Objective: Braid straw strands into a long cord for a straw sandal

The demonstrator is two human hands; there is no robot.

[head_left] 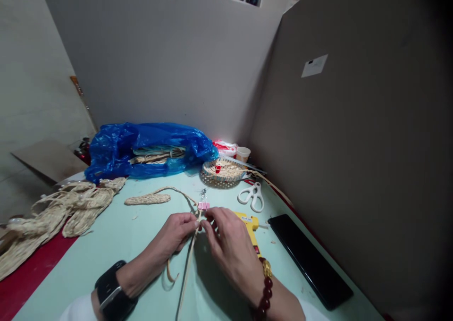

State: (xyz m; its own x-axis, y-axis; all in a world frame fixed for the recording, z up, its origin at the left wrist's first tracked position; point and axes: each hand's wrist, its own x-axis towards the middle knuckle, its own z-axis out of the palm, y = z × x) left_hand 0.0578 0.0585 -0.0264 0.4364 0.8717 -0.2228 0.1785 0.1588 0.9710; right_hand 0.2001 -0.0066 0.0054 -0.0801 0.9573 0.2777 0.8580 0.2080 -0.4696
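From the head view, we see both hands meeting over the pale green table, at a thin straw strand. The strand runs from just below a pink clip down toward the near edge of the view. The left hand has its thumb and forefinger pinched together on it. The right hand curls in from the other side, its fingertips right at the same spot; they are small and partly hidden here, so we cannot tell whether they are clamped on the strand or only beside it.

To the left of the clip we find a flat braid, with a thin cord looping from it toward the clip. Farther left lie more woven pieces. A blue bag with straw inside sits at the back, then a round basket and a cup. On the right we have white scissors, a yellow glue gun partly behind the right hand, and a black slab.
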